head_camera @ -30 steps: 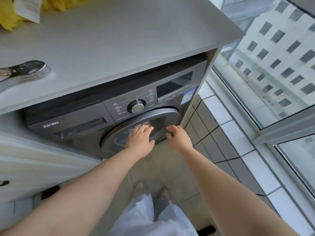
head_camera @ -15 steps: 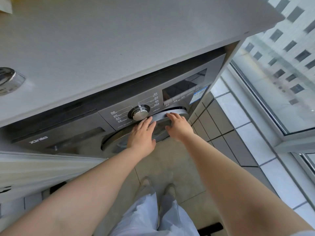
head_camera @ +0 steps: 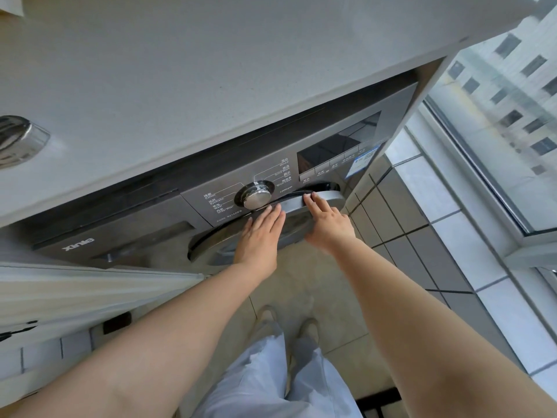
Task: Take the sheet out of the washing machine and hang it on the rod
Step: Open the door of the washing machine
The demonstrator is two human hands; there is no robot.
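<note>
Both hands on the washing machine door, door not open yet. Left hand lies flat, fingers straight, pressed on the door face just below the program dial. Right hand is just beside it, fingers extended onto the door's upper rim, near the dark gap above; can't tell if the tips hook behind the rim. Neither hand holds anything.

Sheet: not visible, presumably inside the drum behind the door, straight ahead of both hands. Rod: not in view.

Handling, as a guess: wet sheet will be heavy, limp, likely twisted into a rope or ball, may cling to the drum. No fixed long axis or heading until it's pulled out and shaken open. Best to take an edge or corner with both hands, draw it out gradually and keep it off the floor.
</note>
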